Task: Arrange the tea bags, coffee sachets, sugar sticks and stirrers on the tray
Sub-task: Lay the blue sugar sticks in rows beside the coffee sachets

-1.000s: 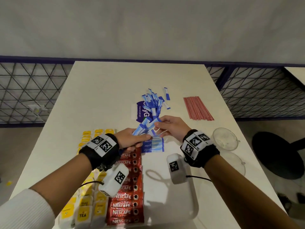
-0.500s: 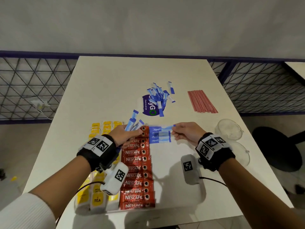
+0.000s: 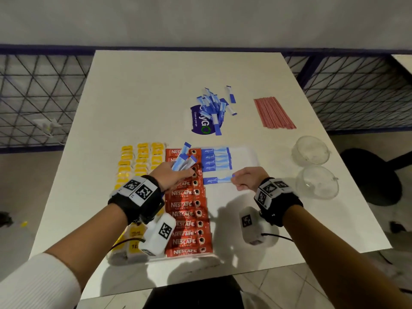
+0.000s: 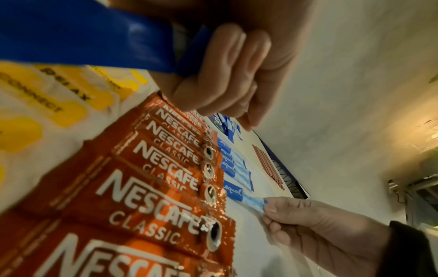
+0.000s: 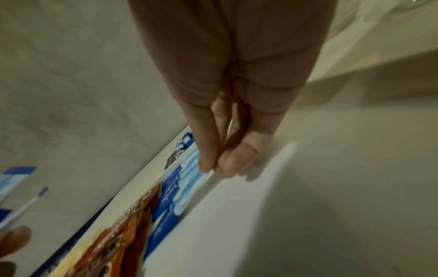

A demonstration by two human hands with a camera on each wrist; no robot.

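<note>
Sugar stick in hand: your right hand (image 3: 248,178) pinches one blue sugar stick (image 3: 217,180) by its right end, thumb and forefinger (image 5: 208,150) clamped on it; the rest of the stick runs leftward from those fingers, lying low over the tray (image 3: 249,156).
Long axis: it points sideways, away from your fingertips toward the coffee sachets (image 3: 189,215), parallel to the laid sugar sticks (image 3: 215,159).
Key relation: the laid row sits just beyond your right fingers, on their far side; the held stick is apart from that row, with a bare strip of tray between. I judge the coming move is a short push away from you to close that gap.
Nearer hand: the right, which already has the stick.
Left hand: your left hand (image 3: 172,175) is curled round a fan of spare sugar sticks (image 3: 184,160), held over the sachets, left of the right fingers.
Tea bags: the tea bags (image 3: 138,161) lie left of the left fingers.
Further out: loose sugar sticks (image 3: 215,105) and stirrers (image 3: 273,112) rest on the worktop (image 3: 145,97), well beyond both hands.
Beside: two clear cups (image 3: 311,149) stand right of your right fingers.
</note>
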